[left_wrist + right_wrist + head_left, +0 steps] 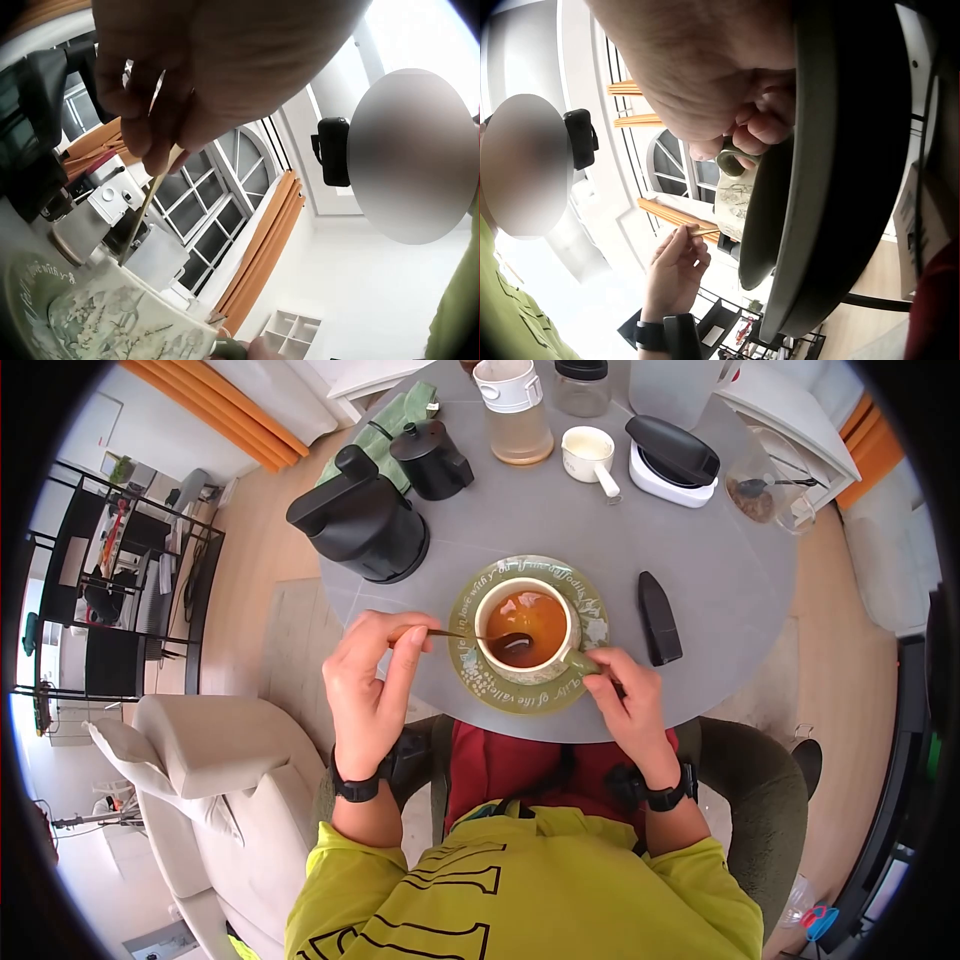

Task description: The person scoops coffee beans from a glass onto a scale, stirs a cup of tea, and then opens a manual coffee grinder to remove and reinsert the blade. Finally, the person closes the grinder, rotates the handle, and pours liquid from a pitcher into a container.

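Two hands attended one pale, round cup point(135, 319) on its saucer point(488, 682): the left hand point(368, 675), nearer the spoon point(455, 634), had its grip pinched on the slim gold-toned stem, whose long axis ran rightward from the fingertips and down over the rim, bowl in the amber liquid point(530, 608). At the cup's near right, the right hand point(632, 705) pinched the curved green handle point(580, 662). Cup looked ceramic, flower-printed; the broad green saucer bore pale lettering and sat on a smooth grey surface point(720, 600).
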Demonstrator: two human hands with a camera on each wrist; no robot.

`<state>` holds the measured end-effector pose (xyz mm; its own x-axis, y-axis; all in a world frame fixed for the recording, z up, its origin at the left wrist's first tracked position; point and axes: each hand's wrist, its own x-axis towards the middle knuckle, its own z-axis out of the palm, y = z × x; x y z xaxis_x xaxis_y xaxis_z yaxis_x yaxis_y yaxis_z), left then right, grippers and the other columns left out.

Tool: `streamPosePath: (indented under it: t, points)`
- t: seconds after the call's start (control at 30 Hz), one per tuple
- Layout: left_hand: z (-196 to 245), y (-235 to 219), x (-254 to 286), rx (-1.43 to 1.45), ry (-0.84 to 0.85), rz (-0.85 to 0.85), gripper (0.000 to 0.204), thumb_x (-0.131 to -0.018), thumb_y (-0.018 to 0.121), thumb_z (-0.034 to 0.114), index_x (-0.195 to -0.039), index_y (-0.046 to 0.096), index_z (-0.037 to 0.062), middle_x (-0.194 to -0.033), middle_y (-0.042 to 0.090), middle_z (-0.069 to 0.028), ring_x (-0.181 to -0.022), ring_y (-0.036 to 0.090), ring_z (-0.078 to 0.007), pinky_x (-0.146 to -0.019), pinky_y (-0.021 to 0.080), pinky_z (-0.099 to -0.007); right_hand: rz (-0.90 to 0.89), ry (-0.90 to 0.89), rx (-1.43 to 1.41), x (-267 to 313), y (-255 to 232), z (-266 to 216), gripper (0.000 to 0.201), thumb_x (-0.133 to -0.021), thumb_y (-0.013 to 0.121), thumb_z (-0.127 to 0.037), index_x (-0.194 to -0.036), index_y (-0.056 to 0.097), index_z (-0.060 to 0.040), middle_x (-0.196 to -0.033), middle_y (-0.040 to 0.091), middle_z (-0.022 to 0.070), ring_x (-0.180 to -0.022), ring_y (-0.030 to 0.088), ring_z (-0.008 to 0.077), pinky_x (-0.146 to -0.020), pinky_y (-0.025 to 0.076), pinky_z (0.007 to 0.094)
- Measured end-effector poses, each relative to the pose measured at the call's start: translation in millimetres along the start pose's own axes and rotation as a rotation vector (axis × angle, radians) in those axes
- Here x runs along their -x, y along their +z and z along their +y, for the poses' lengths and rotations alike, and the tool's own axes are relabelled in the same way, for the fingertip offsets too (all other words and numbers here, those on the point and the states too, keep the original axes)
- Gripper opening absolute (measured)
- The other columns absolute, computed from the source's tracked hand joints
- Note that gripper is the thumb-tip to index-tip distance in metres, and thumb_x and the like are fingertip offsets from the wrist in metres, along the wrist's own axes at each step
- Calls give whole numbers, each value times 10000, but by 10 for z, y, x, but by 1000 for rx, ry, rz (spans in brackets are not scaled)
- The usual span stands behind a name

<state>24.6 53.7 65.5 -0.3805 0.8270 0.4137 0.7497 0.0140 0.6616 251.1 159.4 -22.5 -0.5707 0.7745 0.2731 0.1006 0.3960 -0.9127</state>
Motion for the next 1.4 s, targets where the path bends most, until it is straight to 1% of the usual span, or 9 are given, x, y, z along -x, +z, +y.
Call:
streamPosePath:
  t: [0.07, 0.3, 0.57, 0.7, 0.77, 0.9, 1.03, 1.23, 1.4]
  points:
    - [-10, 1, 2, 111, -22, -48, 110, -883, 578, 15, -933, 676, 12, -730, 634, -70, -682, 591, -152, -621, 447, -261, -3, 2, 4, -3, -2, -5, 175, -848, 668, -110, -965, 592, -5, -604, 531, 85, -497, 508, 171, -493, 391, 279]
    - [-32, 298, -22, 308, -80, -5, 125, -900, 565, 22, -958, 674, 11, -746, 649, -70, -688, 597, -125, -644, 461, -251, -4, -6, 12, -7, -10, -23, 176, -851, 668, -115, -960, 590, -1, -606, 535, 88, -501, 512, 179, -496, 393, 284]
    - [-64, 252, -62, 45, 113, 137, 114, -868, 588, -9, -946, 669, 14, -754, 640, -79, -699, 590, -189, -650, 459, -276, -6, -10, 10, -6, -7, -16, 173, -852, 667, -115, -955, 587, 0, -606, 534, 88, -502, 518, 187, -498, 395, 286]
    - [0, 67, -23, -59, 98, 100, 100, -848, 607, 1, -921, 673, 21, -722, 625, -66, -681, 570, -195, -656, 444, -288, 3, -15, -1, -6, 0, -8, 173, -850, 668, -112, -957, 587, -2, -608, 536, 87, -505, 524, 188, -499, 398, 289]
    - [-3, -17, -1, -102, 94, 13, 98, -880, 566, 5, -898, 661, -7, -737, 616, -66, -681, 573, -135, -635, 428, -252, 2, -14, -9, -6, 3, -6, 173, -850, 668, -111, -957, 587, -2, -608, 536, 86, -507, 526, 188, -500, 400, 289]
    - [15, 21, 8, 42, 16, -34, 95, -844, 618, 43, -898, 696, 49, -673, 617, -31, -684, 550, -175, -694, 413, -297, 13, -17, 0, -5, 6, -7, 173, -849, 670, -112, -956, 588, -4, -601, 530, 83, -506, 521, 183, -500, 398, 287]
    - [41, 162, -16, 127, 5, -54, 103, -853, 611, 48, -909, 697, 51, -694, 633, -27, -703, 550, -172, -704, 411, -293, 13, -17, 5, -3, 5, -1, 174, -847, 672, -112, -957, 590, -6, -594, 525, 81, -505, 516, 179, -501, 395, 285]
    - [25, 266, -75, 131, 38, 40, 109, -852, 615, 44, -921, 698, 58, -709, 642, -22, -723, 560, -173, -737, 402, -294, 10, -21, 16, -7, 1, -7, 175, -851, 670, -119, -959, 591, -6, -595, 523, 82, -502, 512, 182, -499, 394, 288]
    - [-19, 179, -90, -126, 144, 139, 105, -838, 633, 48, -916, 701, 69, -698, 629, -17, -741, 560, -182, -776, 387, -305, 8, -17, -1, -5, 4, 4, 175, -851, 669, -118, -958, 589, -4, -597, 525, 83, -501, 511, 186, -500, 395, 289]
